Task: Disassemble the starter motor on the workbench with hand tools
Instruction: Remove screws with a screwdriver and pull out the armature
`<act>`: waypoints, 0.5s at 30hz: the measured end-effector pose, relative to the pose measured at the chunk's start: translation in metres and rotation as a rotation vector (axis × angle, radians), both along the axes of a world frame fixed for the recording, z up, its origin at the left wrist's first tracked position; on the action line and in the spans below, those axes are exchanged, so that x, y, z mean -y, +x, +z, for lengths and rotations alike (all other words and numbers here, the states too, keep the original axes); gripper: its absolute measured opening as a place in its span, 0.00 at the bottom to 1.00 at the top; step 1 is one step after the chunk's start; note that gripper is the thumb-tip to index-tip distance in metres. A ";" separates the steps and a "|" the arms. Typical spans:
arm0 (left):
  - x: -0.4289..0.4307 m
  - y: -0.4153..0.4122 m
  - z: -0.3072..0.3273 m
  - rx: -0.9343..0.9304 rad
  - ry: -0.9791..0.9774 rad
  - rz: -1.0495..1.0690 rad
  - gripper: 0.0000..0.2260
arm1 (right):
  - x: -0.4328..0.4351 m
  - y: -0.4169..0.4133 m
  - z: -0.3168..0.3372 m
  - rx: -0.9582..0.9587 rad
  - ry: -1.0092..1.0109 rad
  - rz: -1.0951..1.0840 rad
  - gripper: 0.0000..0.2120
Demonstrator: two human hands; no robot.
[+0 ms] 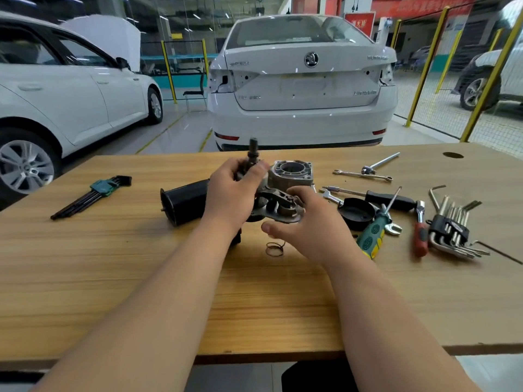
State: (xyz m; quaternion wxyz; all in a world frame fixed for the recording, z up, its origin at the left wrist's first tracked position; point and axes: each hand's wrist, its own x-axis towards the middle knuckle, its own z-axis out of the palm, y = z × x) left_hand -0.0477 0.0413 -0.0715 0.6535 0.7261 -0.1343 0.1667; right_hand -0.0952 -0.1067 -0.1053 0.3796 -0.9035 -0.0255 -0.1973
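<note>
- Starter motor (271, 205) sits mid-workbench (141, 278), partly apart; its shaft (252, 149) stands upright beside the grey drive housing (291, 172); the black casing (184, 203) lies just left of the left wrist
- Left hand (237, 190) curls round the shaft assembly; right hand (311, 222) is loosely spread, fingertips on the lever plate, gripping nothing
- Risk one: pulling the shaft free could tip or drag the housing, as the right hand merely steadies it
- Risk two: the wire spring (274, 248) lies loose just below the right thumb; a sweeping wrist could flick it off the bench
- Risk three: the green screwdriver (370, 236) and black end cap (356, 213) crowd the right side; a dropped part could scatter among them
</note>
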 end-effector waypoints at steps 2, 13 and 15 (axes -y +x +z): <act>0.003 0.003 0.001 -0.032 -0.106 0.070 0.06 | 0.002 0.001 -0.002 -0.053 0.060 0.021 0.41; 0.005 0.011 0.009 -0.197 -0.226 0.103 0.09 | -0.009 0.013 0.002 0.011 0.282 0.015 0.25; 0.005 0.013 0.009 -0.170 -0.146 0.134 0.08 | -0.006 0.013 0.001 0.014 0.248 -0.007 0.25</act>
